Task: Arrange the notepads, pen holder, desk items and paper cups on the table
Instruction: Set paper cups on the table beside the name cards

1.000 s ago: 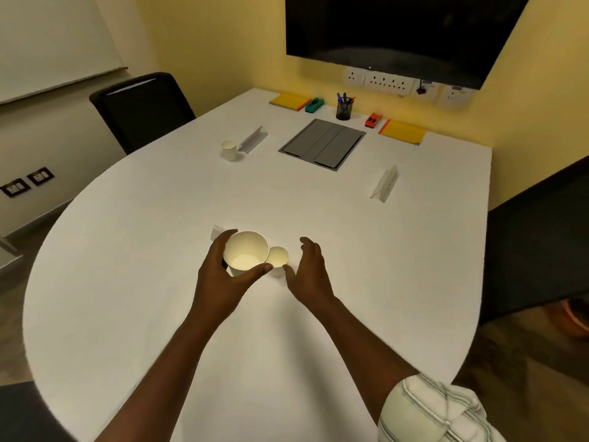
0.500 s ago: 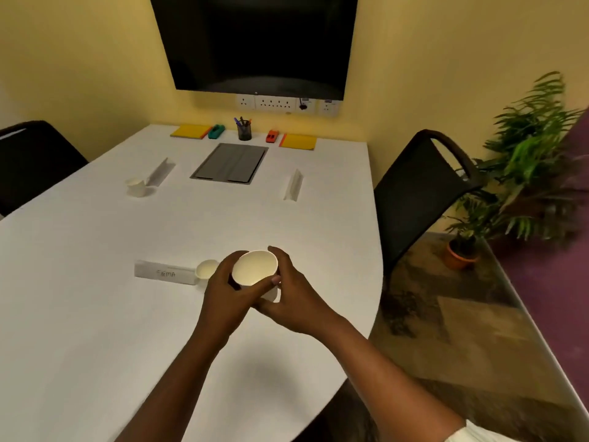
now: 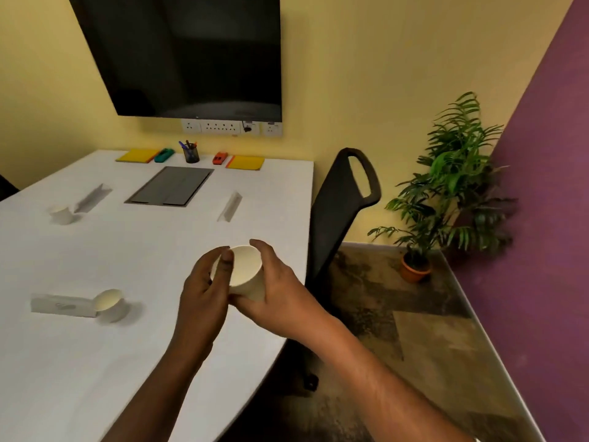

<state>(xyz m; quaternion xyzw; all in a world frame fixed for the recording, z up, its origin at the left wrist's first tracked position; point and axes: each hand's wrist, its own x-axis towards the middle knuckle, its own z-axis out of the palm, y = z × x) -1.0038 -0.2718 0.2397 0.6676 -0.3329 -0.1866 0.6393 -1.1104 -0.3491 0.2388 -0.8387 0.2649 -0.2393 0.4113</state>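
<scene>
Both my hands hold a cream paper cup [image 3: 245,269] above the white table [image 3: 159,244], near its right edge. My left hand [image 3: 204,291] grips the cup's left side, thumb over the rim. My right hand [image 3: 277,288] wraps its right side and bottom. Another paper cup [image 3: 110,304] stands next to a white name card [image 3: 62,306] at the left. A third cup [image 3: 62,213] stands further back beside a second name card [image 3: 94,196]. At the far edge lie two yellow notepads [image 3: 137,155] [image 3: 247,162], a black pen holder [image 3: 191,153], a green item [image 3: 164,154] and a red item [image 3: 220,157].
A grey panel [image 3: 170,189] is set into the table; a third name card [image 3: 230,205] stands to its right. A black chair [image 3: 344,202] stands at the table's right side. A potted plant [image 3: 446,193] is in the corner. A dark screen [image 3: 185,55] hangs on the wall.
The view swung right. My left hand lifted the cup away from the one left by the name card; my right hand joined and now grips the cup too.
</scene>
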